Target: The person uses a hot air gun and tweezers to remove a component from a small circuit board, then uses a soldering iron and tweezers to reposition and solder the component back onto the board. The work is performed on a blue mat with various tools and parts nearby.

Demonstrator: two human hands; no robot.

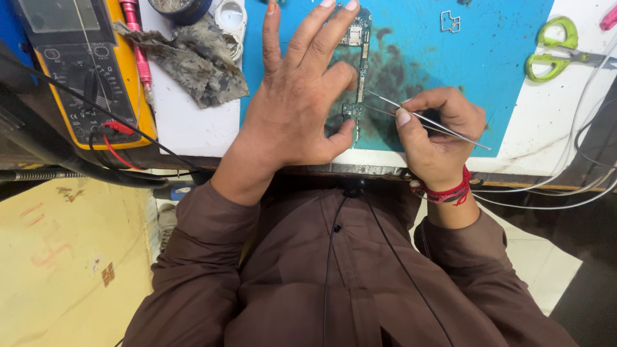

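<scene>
Mat (488, 58) under fingers: blue w/ dark smudges. Scissors (558, 50) beyond right fingertips: lime green. Rag (193, 54) left of left fingers: grey camo. Meter (83, 71) past it: yellow/black. Wrist thread (447, 191): red. Sleeves (193, 283): brown.

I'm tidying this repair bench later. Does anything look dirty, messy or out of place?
Yes: the blue mat has a dark smudged stain around the circuit board, beside the tweezers in the right hand. A crumpled, soiled rag lies by the left hand.
</scene>
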